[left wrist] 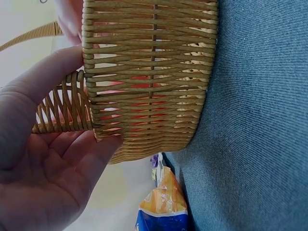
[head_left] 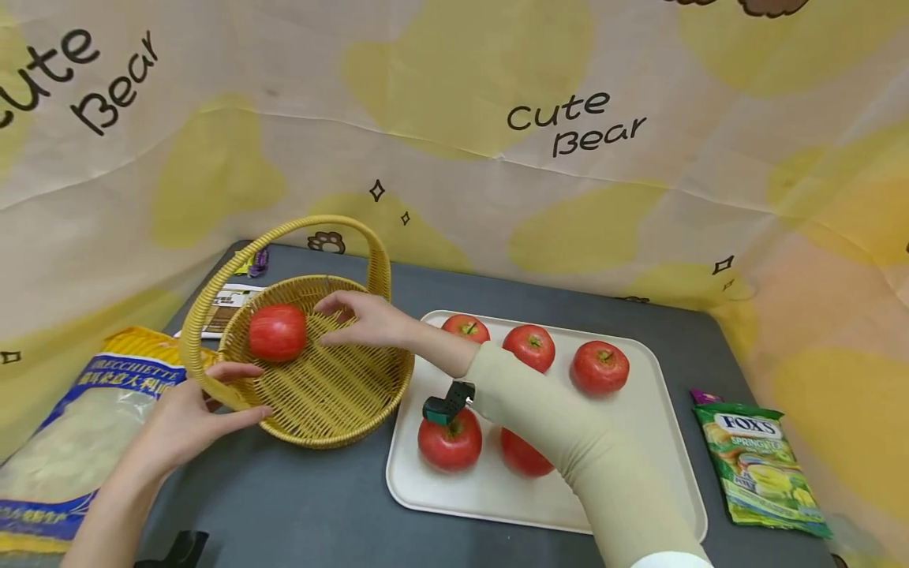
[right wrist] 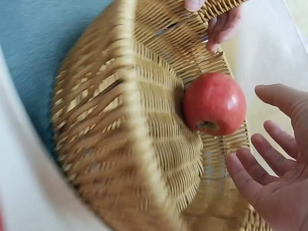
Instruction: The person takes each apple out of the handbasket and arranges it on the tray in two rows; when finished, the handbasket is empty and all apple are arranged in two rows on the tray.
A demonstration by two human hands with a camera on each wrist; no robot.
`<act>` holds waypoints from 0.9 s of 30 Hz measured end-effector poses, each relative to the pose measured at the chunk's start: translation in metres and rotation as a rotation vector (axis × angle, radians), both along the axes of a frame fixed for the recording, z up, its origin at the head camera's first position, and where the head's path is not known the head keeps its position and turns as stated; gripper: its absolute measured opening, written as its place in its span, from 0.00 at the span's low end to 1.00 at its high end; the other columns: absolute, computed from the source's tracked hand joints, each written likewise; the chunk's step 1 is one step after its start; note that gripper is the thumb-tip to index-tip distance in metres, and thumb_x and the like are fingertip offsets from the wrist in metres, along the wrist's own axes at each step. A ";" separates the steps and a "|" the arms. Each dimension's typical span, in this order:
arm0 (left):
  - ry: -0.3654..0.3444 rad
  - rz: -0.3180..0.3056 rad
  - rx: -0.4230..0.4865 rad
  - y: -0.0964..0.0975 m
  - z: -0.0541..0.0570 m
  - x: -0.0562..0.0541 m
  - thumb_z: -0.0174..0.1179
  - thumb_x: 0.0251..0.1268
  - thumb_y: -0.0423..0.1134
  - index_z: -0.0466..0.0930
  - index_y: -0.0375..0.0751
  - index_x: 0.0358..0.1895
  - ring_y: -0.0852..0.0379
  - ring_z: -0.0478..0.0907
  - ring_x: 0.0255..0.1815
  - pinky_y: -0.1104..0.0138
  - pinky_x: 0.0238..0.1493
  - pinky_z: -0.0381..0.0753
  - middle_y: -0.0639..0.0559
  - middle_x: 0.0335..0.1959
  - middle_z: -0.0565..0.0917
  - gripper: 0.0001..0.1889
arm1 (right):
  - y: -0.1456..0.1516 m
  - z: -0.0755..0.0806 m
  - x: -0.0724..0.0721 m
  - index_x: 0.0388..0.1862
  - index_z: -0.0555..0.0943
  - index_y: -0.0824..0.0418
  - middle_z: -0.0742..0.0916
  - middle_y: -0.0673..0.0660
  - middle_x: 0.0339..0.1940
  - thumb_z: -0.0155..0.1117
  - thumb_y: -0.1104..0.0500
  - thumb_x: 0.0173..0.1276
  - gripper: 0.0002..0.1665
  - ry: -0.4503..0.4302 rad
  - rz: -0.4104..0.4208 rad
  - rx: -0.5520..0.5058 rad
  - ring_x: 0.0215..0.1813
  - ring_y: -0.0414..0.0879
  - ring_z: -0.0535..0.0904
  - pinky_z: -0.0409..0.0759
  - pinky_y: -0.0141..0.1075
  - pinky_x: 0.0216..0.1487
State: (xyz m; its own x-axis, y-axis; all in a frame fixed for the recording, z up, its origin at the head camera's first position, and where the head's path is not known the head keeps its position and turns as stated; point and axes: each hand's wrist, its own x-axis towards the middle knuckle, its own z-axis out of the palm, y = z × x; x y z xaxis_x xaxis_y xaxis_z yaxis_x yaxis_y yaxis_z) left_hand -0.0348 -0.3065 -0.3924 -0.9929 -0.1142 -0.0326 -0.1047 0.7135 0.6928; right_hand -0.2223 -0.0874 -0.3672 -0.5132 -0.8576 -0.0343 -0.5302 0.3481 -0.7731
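A yellow wicker basket [head_left: 330, 410] with a tall arched handle stands at the left of the table. One red apple [head_left: 277, 333] lies inside it, against the far left wall. My left hand [head_left: 195, 410] grips the basket where the handle joins the rim; the left wrist view shows the thumb and fingers around the handle's base [left wrist: 62, 108]. Over the basket, my right hand [head_left: 365, 318] is beside the apple, fingers spread and loosely bent. In the right wrist view a gap shows between that hand [right wrist: 276, 159] and the apple [right wrist: 215, 103].
A white tray [head_left: 639, 442] with several red apples [head_left: 600, 368] sits right of the basket, under my right forearm. A green candy bag [head_left: 763, 469] lies at the far right. Left of the basket are a pasta bag [head_left: 92, 426] and a flat printed packet [head_left: 230, 304].
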 end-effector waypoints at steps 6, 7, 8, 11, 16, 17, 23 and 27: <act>-0.027 0.000 -0.002 0.001 0.003 -0.001 0.72 0.55 0.51 0.77 0.45 0.59 0.45 0.77 0.49 0.64 0.42 0.75 0.48 0.42 0.85 0.29 | -0.030 -0.007 -0.004 0.65 0.73 0.58 0.79 0.55 0.60 0.71 0.50 0.62 0.34 0.027 -0.023 0.028 0.58 0.47 0.76 0.71 0.23 0.50; -0.030 0.001 -0.001 0.001 0.003 -0.001 0.72 0.55 0.51 0.77 0.45 0.59 0.45 0.77 0.49 0.63 0.42 0.74 0.48 0.43 0.85 0.29 | -0.034 -0.008 -0.005 0.66 0.72 0.58 0.78 0.55 0.62 0.71 0.49 0.62 0.36 0.034 -0.026 0.038 0.59 0.47 0.75 0.71 0.23 0.50; -0.033 0.001 0.000 0.001 0.003 -0.001 0.72 0.55 0.51 0.77 0.45 0.59 0.45 0.77 0.49 0.63 0.42 0.74 0.47 0.44 0.85 0.29 | -0.038 -0.010 -0.006 0.67 0.71 0.58 0.78 0.56 0.63 0.71 0.49 0.62 0.37 0.040 -0.031 0.045 0.60 0.46 0.74 0.71 0.24 0.51; -0.038 0.004 0.006 0.001 0.003 0.000 0.72 0.56 0.51 0.77 0.44 0.59 0.44 0.77 0.50 0.63 0.42 0.74 0.46 0.45 0.85 0.29 | -0.051 -0.015 -0.007 0.70 0.68 0.57 0.76 0.53 0.65 0.72 0.48 0.60 0.41 0.050 -0.053 0.090 0.64 0.43 0.71 0.70 0.26 0.55; -0.042 0.012 0.013 0.001 0.005 0.000 0.72 0.56 0.51 0.77 0.45 0.59 0.44 0.77 0.50 0.63 0.42 0.74 0.45 0.45 0.84 0.29 | -0.069 -0.025 -0.008 0.74 0.62 0.57 0.73 0.52 0.68 0.74 0.47 0.57 0.50 0.043 -0.042 0.162 0.66 0.40 0.68 0.69 0.28 0.59; -0.042 0.013 0.013 0.001 0.006 0.001 0.72 0.56 0.51 0.77 0.45 0.59 0.44 0.77 0.50 0.63 0.42 0.74 0.46 0.45 0.84 0.29 | -0.072 -0.028 -0.008 0.74 0.61 0.58 0.73 0.52 0.68 0.75 0.47 0.57 0.51 0.036 -0.036 0.167 0.66 0.40 0.69 0.69 0.27 0.59; -0.035 0.010 0.014 0.002 0.008 0.000 0.72 0.55 0.51 0.77 0.45 0.58 0.51 0.76 0.48 0.71 0.43 0.74 0.48 0.44 0.85 0.28 | -0.083 -0.039 -0.003 0.74 0.57 0.56 0.74 0.51 0.65 0.77 0.46 0.54 0.55 -0.025 -0.052 0.157 0.61 0.40 0.72 0.72 0.29 0.56; -0.049 0.013 0.020 0.002 0.009 -0.001 0.72 0.55 0.51 0.77 0.45 0.59 0.49 0.75 0.50 0.69 0.43 0.74 0.48 0.44 0.85 0.29 | -0.085 -0.040 -0.001 0.71 0.61 0.54 0.77 0.48 0.60 0.79 0.43 0.49 0.54 0.034 -0.114 0.177 0.56 0.39 0.74 0.73 0.28 0.52</act>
